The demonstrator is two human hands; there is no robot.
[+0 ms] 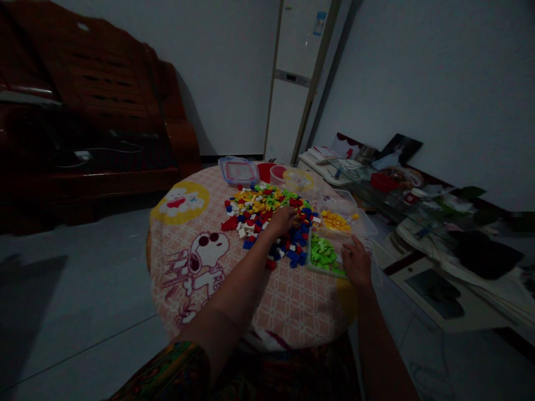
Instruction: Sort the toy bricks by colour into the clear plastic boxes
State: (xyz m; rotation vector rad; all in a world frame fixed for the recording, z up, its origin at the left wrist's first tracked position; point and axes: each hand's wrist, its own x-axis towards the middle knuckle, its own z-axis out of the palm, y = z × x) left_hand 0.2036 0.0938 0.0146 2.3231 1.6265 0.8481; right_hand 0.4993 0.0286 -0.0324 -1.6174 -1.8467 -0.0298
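On my feed, my left hand (285, 220) is among the mixed toy bricks (256, 207), grip unreadable. Right of it, my right hand (356, 260), hold also unclear, is at the clear tray (326, 273) of green bricks (322, 253); a nudge could spill them.

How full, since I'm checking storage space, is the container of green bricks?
Partly full: in the container, green bricks gather toward the left, while bare bottom shows beside the right hand.
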